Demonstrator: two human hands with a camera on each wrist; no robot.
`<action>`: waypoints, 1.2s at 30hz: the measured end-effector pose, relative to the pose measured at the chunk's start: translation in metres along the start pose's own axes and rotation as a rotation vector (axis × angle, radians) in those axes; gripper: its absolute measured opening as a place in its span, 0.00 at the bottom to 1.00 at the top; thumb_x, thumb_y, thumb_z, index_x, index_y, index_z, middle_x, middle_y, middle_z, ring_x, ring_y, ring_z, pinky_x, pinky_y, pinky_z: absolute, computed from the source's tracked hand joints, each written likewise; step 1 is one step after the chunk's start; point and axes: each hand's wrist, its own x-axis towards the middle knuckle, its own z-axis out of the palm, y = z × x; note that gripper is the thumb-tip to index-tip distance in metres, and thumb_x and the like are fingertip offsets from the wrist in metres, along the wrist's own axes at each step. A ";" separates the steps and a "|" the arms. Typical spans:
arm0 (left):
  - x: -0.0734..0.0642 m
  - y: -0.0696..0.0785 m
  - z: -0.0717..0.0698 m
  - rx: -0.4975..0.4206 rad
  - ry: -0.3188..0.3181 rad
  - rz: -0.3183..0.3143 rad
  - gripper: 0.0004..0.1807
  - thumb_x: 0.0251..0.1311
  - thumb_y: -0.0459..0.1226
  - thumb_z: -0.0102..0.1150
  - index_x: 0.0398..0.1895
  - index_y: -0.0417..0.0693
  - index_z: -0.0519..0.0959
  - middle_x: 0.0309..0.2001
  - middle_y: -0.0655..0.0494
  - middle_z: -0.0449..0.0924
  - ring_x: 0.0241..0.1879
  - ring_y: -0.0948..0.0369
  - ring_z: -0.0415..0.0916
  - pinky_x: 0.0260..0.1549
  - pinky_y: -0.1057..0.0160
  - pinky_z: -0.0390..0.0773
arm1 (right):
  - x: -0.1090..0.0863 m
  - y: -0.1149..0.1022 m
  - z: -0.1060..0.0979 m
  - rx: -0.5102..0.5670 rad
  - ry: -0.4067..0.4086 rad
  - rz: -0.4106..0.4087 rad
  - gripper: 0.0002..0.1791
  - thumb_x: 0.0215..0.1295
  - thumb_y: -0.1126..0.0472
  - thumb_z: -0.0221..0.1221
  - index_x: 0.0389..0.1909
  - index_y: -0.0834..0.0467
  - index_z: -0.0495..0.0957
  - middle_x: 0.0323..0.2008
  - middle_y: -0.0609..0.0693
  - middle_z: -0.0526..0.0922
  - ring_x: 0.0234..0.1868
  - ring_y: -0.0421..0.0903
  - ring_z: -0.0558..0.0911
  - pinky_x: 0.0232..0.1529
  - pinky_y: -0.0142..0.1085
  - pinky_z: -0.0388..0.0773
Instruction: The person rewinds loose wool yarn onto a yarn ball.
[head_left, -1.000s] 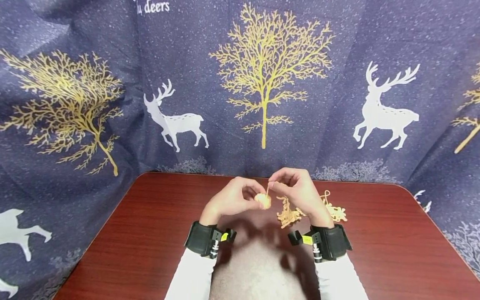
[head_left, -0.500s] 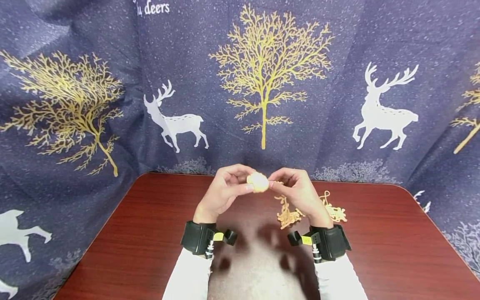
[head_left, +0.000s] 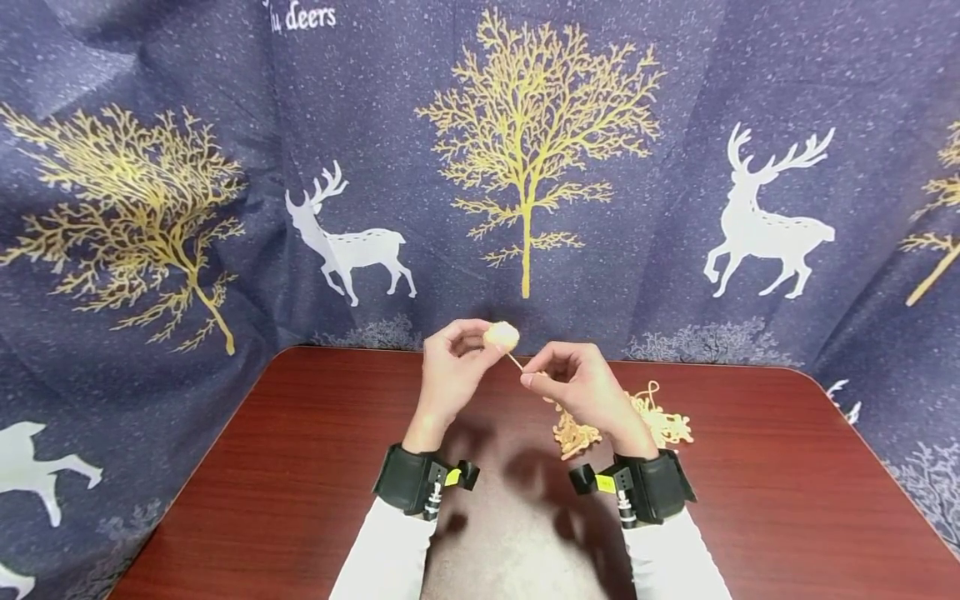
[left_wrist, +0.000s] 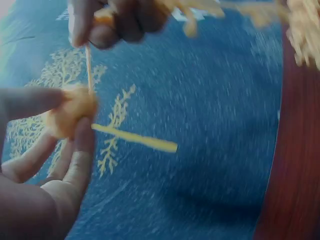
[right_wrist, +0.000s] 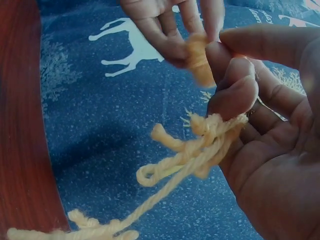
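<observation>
A small ball of cream-yellow yarn (head_left: 502, 336) is raised near the far table edge in the head view. My left hand (head_left: 452, 367) grips it between thumb and fingers, and the left wrist view shows the ball (left_wrist: 70, 115) at the fingertips. From it a short taut strand (left_wrist: 89, 70) runs to my right hand (head_left: 577, 385), which pinches it between thumb and index finger. Tangled yarn (right_wrist: 195, 150) hangs from under the right hand's curled fingers in the right wrist view. Below that hand, a loose yarn clump (head_left: 575, 437) partly shows.
More loose yarn (head_left: 671, 425) lies on the red-brown table (head_left: 787, 467) beside the right forearm, which partly hides it. A dark blue cloth (head_left: 645, 250) printed with trees and deer hangs behind the table's far edge. Both wrists wear black camera bands.
My left hand has moved up and slightly left with the yarn ball, past the right hand's fingertips. The right hand has shifted a little left and down, still pinching the strand.
</observation>
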 end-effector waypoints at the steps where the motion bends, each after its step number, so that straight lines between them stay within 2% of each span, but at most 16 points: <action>1: 0.000 -0.001 -0.001 0.091 -0.020 0.022 0.14 0.52 0.25 0.73 0.43 0.32 0.83 0.39 0.44 0.86 0.37 0.55 0.84 0.41 0.59 0.87 | 0.000 0.000 -0.001 -0.001 0.008 -0.006 0.03 0.60 0.67 0.69 0.34 0.63 0.85 0.21 0.50 0.79 0.19 0.39 0.73 0.18 0.30 0.71; 3: -0.001 -0.003 -0.003 0.247 -0.080 0.061 0.14 0.51 0.27 0.74 0.42 0.35 0.84 0.38 0.44 0.86 0.36 0.54 0.84 0.39 0.58 0.87 | -0.001 0.000 -0.003 0.000 0.031 -0.011 0.03 0.61 0.67 0.69 0.35 0.62 0.85 0.22 0.51 0.80 0.19 0.40 0.74 0.19 0.30 0.73; 5: -0.002 -0.004 -0.005 0.365 -0.159 0.069 0.13 0.51 0.29 0.74 0.40 0.38 0.85 0.36 0.47 0.86 0.34 0.56 0.84 0.37 0.61 0.87 | -0.002 0.000 -0.005 0.008 0.058 -0.009 0.04 0.61 0.67 0.69 0.35 0.62 0.85 0.23 0.53 0.82 0.20 0.41 0.76 0.19 0.32 0.75; 7: -0.002 -0.005 -0.007 0.415 -0.262 0.057 0.12 0.51 0.30 0.75 0.40 0.40 0.85 0.35 0.50 0.85 0.33 0.59 0.84 0.36 0.63 0.86 | -0.002 0.000 -0.007 0.027 0.086 -0.013 0.05 0.61 0.68 0.69 0.37 0.64 0.85 0.25 0.53 0.83 0.21 0.42 0.77 0.21 0.32 0.76; 9: -0.002 -0.005 -0.009 0.427 -0.379 0.029 0.11 0.53 0.33 0.75 0.40 0.42 0.85 0.34 0.53 0.85 0.32 0.61 0.83 0.36 0.64 0.85 | -0.002 0.001 -0.008 0.064 0.122 -0.014 0.05 0.61 0.69 0.68 0.37 0.65 0.84 0.25 0.53 0.83 0.21 0.42 0.76 0.21 0.31 0.74; 12: -0.003 -0.003 -0.013 0.368 -0.560 -0.009 0.12 0.53 0.34 0.76 0.40 0.44 0.85 0.34 0.55 0.86 0.35 0.61 0.83 0.39 0.62 0.85 | -0.002 0.002 -0.009 0.143 0.171 -0.033 0.06 0.62 0.71 0.67 0.38 0.70 0.82 0.24 0.49 0.82 0.22 0.41 0.75 0.22 0.30 0.73; 15: -0.003 -0.001 -0.016 0.270 -0.706 -0.030 0.13 0.53 0.33 0.76 0.41 0.44 0.85 0.35 0.54 0.86 0.36 0.60 0.83 0.42 0.59 0.86 | -0.002 0.001 -0.009 0.213 0.204 -0.047 0.07 0.62 0.72 0.66 0.37 0.73 0.81 0.24 0.47 0.82 0.24 0.39 0.77 0.24 0.29 0.74; 17: -0.003 0.001 -0.017 0.169 -0.770 -0.028 0.14 0.54 0.31 0.75 0.43 0.41 0.84 0.37 0.50 0.87 0.38 0.59 0.84 0.44 0.57 0.86 | -0.002 0.001 -0.009 0.236 0.213 -0.055 0.08 0.62 0.72 0.66 0.38 0.74 0.80 0.25 0.47 0.83 0.25 0.39 0.77 0.25 0.28 0.74; 19: -0.004 0.003 -0.016 0.034 -0.790 -0.018 0.15 0.54 0.27 0.73 0.44 0.37 0.83 0.39 0.46 0.86 0.40 0.57 0.84 0.46 0.54 0.86 | -0.002 0.001 -0.009 0.253 0.213 -0.057 0.07 0.62 0.72 0.66 0.38 0.73 0.81 0.26 0.47 0.84 0.25 0.39 0.78 0.27 0.28 0.75; 22: -0.005 0.005 -0.014 -0.180 -0.738 0.005 0.15 0.55 0.23 0.70 0.47 0.33 0.81 0.43 0.44 0.86 0.44 0.56 0.84 0.47 0.54 0.85 | -0.002 0.003 -0.009 0.272 0.180 -0.059 0.06 0.63 0.72 0.66 0.38 0.72 0.81 0.27 0.49 0.85 0.26 0.39 0.80 0.28 0.28 0.78; 24: -0.005 0.006 -0.011 -0.305 -0.663 0.018 0.16 0.55 0.22 0.68 0.47 0.35 0.81 0.45 0.46 0.85 0.45 0.56 0.84 0.47 0.57 0.85 | -0.001 0.005 -0.008 0.289 0.150 -0.053 0.04 0.63 0.73 0.65 0.38 0.69 0.82 0.28 0.49 0.85 0.27 0.40 0.81 0.28 0.29 0.80; 26: -0.005 0.006 -0.008 -0.392 -0.578 0.030 0.17 0.56 0.21 0.67 0.48 0.40 0.82 0.45 0.49 0.85 0.46 0.57 0.84 0.47 0.60 0.85 | -0.001 0.006 -0.007 0.294 0.121 -0.046 0.04 0.63 0.74 0.64 0.38 0.67 0.83 0.29 0.49 0.86 0.27 0.40 0.82 0.29 0.30 0.81; 30: -0.004 0.008 -0.004 -0.506 -0.404 0.015 0.19 0.56 0.18 0.61 0.46 0.47 0.84 0.45 0.51 0.86 0.46 0.58 0.83 0.46 0.63 0.85 | 0.000 0.005 -0.005 0.244 0.101 -0.031 0.04 0.63 0.73 0.65 0.37 0.67 0.82 0.30 0.49 0.86 0.28 0.40 0.81 0.28 0.30 0.80; 34: -0.003 0.010 -0.002 -0.589 -0.225 -0.041 0.21 0.57 0.16 0.54 0.44 0.46 0.84 0.45 0.51 0.86 0.44 0.59 0.83 0.44 0.64 0.85 | 0.000 0.003 -0.003 0.162 0.088 -0.006 0.05 0.63 0.70 0.67 0.38 0.67 0.83 0.29 0.51 0.85 0.25 0.42 0.79 0.25 0.32 0.79; 36: -0.002 0.010 -0.001 -0.590 -0.130 -0.057 0.19 0.58 0.15 0.54 0.44 0.43 0.83 0.44 0.50 0.86 0.43 0.59 0.83 0.42 0.64 0.85 | 0.000 0.002 -0.002 0.124 0.075 0.009 0.05 0.63 0.69 0.68 0.38 0.66 0.83 0.28 0.52 0.84 0.24 0.42 0.78 0.24 0.32 0.78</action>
